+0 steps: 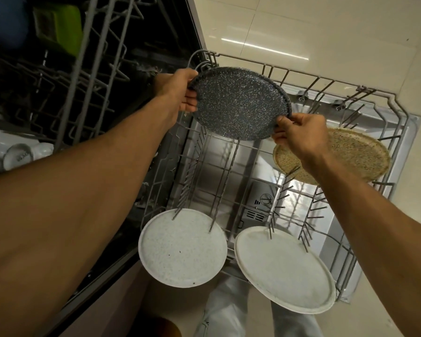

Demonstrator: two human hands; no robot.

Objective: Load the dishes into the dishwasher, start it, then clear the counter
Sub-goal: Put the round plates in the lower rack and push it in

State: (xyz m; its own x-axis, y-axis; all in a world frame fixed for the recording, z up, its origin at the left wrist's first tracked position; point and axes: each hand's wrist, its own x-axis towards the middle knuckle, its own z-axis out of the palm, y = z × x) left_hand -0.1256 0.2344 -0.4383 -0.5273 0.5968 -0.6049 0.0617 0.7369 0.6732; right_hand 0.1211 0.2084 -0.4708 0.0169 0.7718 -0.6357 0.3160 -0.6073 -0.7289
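A dark blue speckled plate [241, 103] is held over the far left part of the pulled-out lower rack [396, 105]. My left hand [178, 92] grips its left rim, and my right hand [299, 135] pinches its near right rim. A tan speckled plate [353, 154] stands among the tines on the right, partly behind my right hand. Two pale speckled plates lean in the near tines: a white plate [182, 249] on the left and a cream plate [287, 271] on the right.
The upper rack [90, 69] is pulled out at left, with white cups [17, 155], a green container [58, 25] and something blue. The open dishwasher door [260, 186] lies under the lower rack. Pale floor tiles lie beyond. My legs show at the bottom.
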